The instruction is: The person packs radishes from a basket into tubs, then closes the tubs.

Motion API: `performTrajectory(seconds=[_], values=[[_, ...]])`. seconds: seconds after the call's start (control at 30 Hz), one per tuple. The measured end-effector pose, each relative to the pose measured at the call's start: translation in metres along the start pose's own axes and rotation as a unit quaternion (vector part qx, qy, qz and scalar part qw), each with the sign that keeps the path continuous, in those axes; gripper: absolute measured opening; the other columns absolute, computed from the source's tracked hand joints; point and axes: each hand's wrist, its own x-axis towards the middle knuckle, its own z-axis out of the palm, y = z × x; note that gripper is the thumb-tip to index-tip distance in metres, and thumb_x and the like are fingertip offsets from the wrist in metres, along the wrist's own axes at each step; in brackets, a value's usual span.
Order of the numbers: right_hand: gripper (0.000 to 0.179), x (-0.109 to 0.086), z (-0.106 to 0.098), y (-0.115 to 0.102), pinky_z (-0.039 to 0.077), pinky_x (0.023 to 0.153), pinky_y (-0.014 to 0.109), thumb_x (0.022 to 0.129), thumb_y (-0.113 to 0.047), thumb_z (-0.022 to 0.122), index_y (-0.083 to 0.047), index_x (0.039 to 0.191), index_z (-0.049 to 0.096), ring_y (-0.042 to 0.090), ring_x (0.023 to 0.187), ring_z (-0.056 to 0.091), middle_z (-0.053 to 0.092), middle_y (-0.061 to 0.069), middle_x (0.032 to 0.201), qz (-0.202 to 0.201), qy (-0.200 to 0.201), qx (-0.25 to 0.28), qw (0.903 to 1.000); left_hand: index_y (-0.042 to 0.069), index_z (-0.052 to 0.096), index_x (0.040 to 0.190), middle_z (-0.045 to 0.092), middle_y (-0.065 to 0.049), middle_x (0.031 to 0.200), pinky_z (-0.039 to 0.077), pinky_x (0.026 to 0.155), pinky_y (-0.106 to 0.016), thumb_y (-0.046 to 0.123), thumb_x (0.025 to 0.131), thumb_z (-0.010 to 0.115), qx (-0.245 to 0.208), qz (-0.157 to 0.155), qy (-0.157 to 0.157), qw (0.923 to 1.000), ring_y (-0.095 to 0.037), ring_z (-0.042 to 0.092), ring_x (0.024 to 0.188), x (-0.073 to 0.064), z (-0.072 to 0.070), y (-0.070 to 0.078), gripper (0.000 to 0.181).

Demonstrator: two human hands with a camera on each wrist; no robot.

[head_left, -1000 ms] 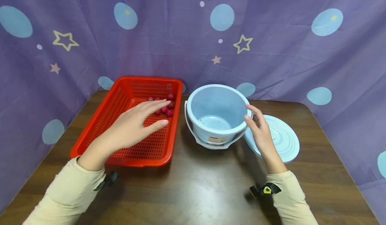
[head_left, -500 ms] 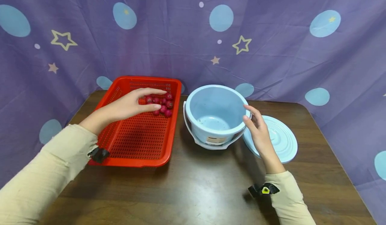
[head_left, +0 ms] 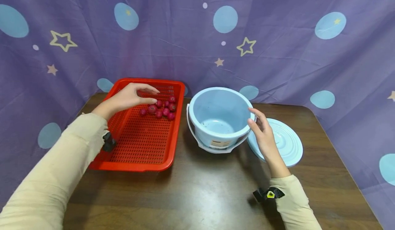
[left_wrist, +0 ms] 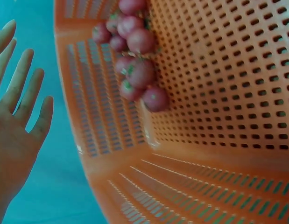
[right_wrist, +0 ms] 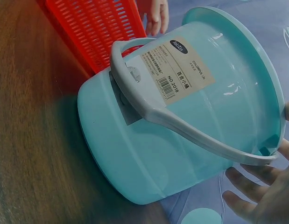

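My left hand is over the back of a red slotted plastic basket, thumb and fingers apart with nothing between them. Just beyond and below its fingertips lie several small round radishes on the basket floor, pinkish red with bits of green in the left wrist view. My right hand touches the right rim of a light blue bucket, thumb and index finger on the rim. In the right wrist view the other fingers are loosely spread by the bucket's outer wall.
A round blue lid lies on the wooden table behind the right forearm. The bucket's pale handle hangs down on the near side. A purple patterned curtain stands close behind the table.
My left hand has moved left and back over the basket. Two radishes have shifted left and nearer, away from the cluster. The right hand stays on the bucket's rim.
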Motion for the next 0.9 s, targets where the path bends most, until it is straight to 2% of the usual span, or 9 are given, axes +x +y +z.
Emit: performTrajectory(seconds=[0.23, 0.37, 0.63, 0.77, 0.9], values=[[0.043, 0.001, 0.000, 0.001, 0.036, 0.097, 0.020, 0.104, -0.013, 0.050, -0.005, 0.145, 0.045, 0.012, 0.118, 0.049, 0.050, 0.017, 0.140, -0.003, 0.002, -0.003, 1.0000, 0.005, 0.067, 0.125, 0.063, -0.017, 0.128, 0.041, 0.100, -0.049, 0.025, 0.088, 0.077, -0.006, -0.028, 0.005, 0.9996, -0.032, 0.055, 0.121, 0.007, 0.004, -0.029, 0.044], [0.043, 0.001, 0.000, 0.002, 0.037, 0.097, 0.020, 0.103, -0.012, 0.050, -0.004, 0.145, 0.045, 0.013, 0.118, 0.049, 0.051, 0.018, 0.139, -0.006, 0.001, 0.000, 1.0000, 0.001, 0.065, 0.125, 0.063, -0.020, 0.127, 0.042, 0.097, -0.047, 0.023, 0.088, 0.077, -0.007, -0.042, 0.013, 0.9990, -0.032, 0.056, 0.118, 0.006, 0.007, -0.045, 0.045], [0.043, -0.001, 0.001, 0.003, 0.036, 0.097, 0.020, 0.104, -0.012, 0.050, -0.005, 0.146, 0.045, 0.013, 0.119, 0.048, 0.050, 0.017, 0.140, -0.003, 0.000, 0.000, 1.0000, -0.003, 0.063, 0.126, 0.063, -0.023, 0.124, 0.047, 0.086, -0.033, 0.023, 0.091, 0.074, 0.007, -0.072, 0.029, 0.9970, -0.035, 0.059, 0.112, 0.004, 0.011, -0.079, 0.045], [0.043, -0.001, 0.001, 0.003, 0.036, 0.098, 0.021, 0.104, -0.013, 0.050, -0.005, 0.146, 0.044, 0.013, 0.120, 0.048, 0.049, 0.017, 0.142, -0.004, 0.000, 0.000, 1.0000, -0.004, 0.064, 0.125, 0.063, -0.023, 0.124, 0.047, 0.082, -0.030, 0.021, 0.091, 0.074, 0.013, -0.087, 0.021, 0.9959, -0.036, 0.059, 0.111, 0.003, 0.014, -0.090, 0.043], [0.043, 0.000, 0.001, 0.004, 0.036, 0.099, 0.021, 0.104, -0.012, 0.049, -0.004, 0.146, 0.044, 0.013, 0.121, 0.048, 0.049, 0.017, 0.142, -0.009, 0.001, 0.002, 1.0000, -0.006, 0.061, 0.127, 0.059, -0.027, 0.128, 0.047, 0.083, -0.033, 0.019, 0.093, 0.071, 0.016, -0.099, 0.011, 0.9949, -0.038, 0.056, 0.111, 0.003, 0.017, -0.095, 0.044]])
